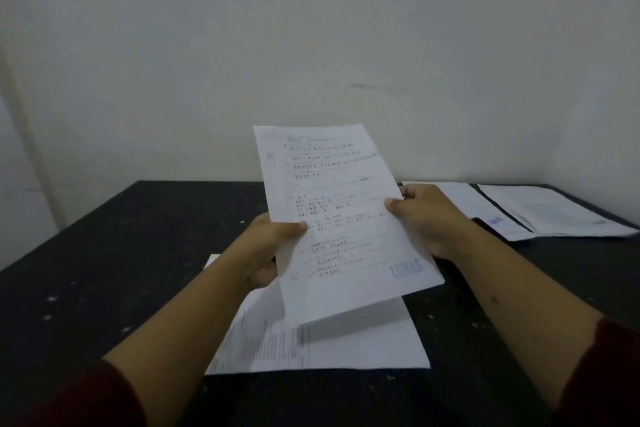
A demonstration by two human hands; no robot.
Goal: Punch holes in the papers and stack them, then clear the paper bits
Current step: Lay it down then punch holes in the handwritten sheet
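head view: left hand and right hand pinch printed sheet above table stack.

Two hands, the left hand and the right hand, share one held sheet. One paper pile lies below it. Two more sheets lie on the one table.
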